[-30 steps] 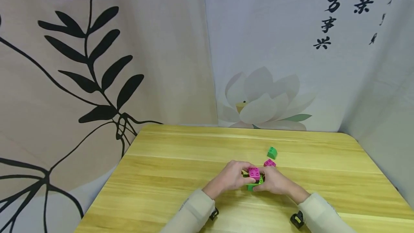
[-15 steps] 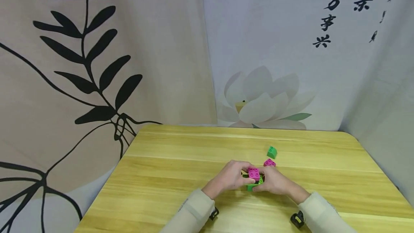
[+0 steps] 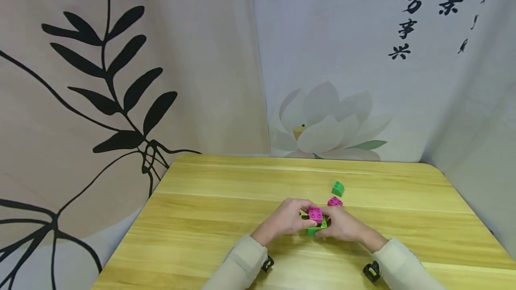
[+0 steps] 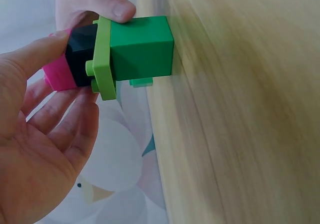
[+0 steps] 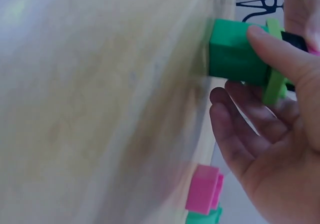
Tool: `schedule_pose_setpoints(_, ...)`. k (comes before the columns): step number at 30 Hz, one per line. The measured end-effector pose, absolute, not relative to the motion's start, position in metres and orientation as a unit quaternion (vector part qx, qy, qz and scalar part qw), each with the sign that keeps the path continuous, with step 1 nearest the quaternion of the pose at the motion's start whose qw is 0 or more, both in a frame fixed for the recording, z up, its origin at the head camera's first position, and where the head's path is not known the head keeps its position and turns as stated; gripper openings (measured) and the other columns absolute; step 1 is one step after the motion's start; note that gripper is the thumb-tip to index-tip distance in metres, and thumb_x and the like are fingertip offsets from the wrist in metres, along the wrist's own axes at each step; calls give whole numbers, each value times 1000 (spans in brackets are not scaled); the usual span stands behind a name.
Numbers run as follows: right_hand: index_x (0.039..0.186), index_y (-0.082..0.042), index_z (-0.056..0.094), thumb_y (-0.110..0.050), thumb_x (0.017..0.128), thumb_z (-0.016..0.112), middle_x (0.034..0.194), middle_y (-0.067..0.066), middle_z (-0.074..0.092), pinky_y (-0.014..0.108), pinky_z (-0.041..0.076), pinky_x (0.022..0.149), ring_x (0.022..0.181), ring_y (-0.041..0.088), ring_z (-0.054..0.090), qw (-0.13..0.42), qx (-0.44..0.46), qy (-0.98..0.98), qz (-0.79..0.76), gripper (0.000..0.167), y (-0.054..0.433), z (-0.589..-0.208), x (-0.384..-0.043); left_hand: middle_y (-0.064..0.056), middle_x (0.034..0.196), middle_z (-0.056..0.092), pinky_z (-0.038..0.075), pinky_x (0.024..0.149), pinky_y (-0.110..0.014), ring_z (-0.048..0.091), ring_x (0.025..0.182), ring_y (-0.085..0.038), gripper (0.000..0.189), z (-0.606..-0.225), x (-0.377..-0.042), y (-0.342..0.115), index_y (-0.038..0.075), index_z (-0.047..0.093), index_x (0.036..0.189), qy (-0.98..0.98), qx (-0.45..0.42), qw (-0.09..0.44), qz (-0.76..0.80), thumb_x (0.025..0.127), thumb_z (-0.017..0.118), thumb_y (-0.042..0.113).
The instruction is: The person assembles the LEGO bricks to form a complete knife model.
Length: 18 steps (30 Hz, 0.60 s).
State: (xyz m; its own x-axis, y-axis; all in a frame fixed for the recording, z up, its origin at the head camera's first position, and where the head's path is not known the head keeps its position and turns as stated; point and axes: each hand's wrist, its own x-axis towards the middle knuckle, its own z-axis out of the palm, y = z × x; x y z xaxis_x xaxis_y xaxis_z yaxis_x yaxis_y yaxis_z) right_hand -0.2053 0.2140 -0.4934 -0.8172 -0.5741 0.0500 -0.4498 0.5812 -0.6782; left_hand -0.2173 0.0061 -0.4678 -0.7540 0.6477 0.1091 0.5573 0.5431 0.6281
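Observation:
A stack of toy building bricks stands upright on the table between both hands. At its bottom is a green brick; above come a lime-green plate, a black brick and a pink brick on top. My left hand pinches the upper part, thumb and fingers on opposite sides of the black and pink bricks. Lower down, my right hand holds the stack, its thumb lying across the green brick and its fingers on the other side.
On the wooden table, behind the right hand, lie a loose pink brick and, farther back, a loose green brick. A printed curtain hangs behind the table's far edge. Each wrist wears a black camera mount.

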Motion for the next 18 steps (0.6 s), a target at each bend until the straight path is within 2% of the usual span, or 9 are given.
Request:
schedule_pose_setpoints(4,108,-12,65,-21,75,80,95,-8,64,27,52,73,84,10,60,86,-297,881,-360,37,221,-492,-205,14,99,65,46,73,-16,59,88,-2,33,-468,-219,2,19,66,114,869,347,67,348,83,74,27)
schedule_pose_setpoints(8,112,-8,64,-20,76,80,98,-4,64,30,52,76,89,15,61,76,-291,886,-353,41,230,-489,-206,14,98,64,46,73,-17,57,87,0,33,-469,-221,-1,19,67,114,866,343,71,356,83,75,26)
schedule_pose_setpoints(14,110,1,64,-15,78,78,101,8,65,32,52,73,89,22,60,35,-268,899,-345,39,240,-482,-208,14,98,64,47,74,-18,56,87,1,34,-469,-224,-5,20,66,115,869,328,84,362,83,75,28)
schedule_pose_setpoints(18,108,-1,65,-11,77,78,97,6,65,32,50,68,86,23,59,-1,-244,914,-325,34,246,-480,-211,15,97,64,47,74,-19,56,88,1,34,-469,-225,-6,21,66,115,866,323,92,371,83,75,28)
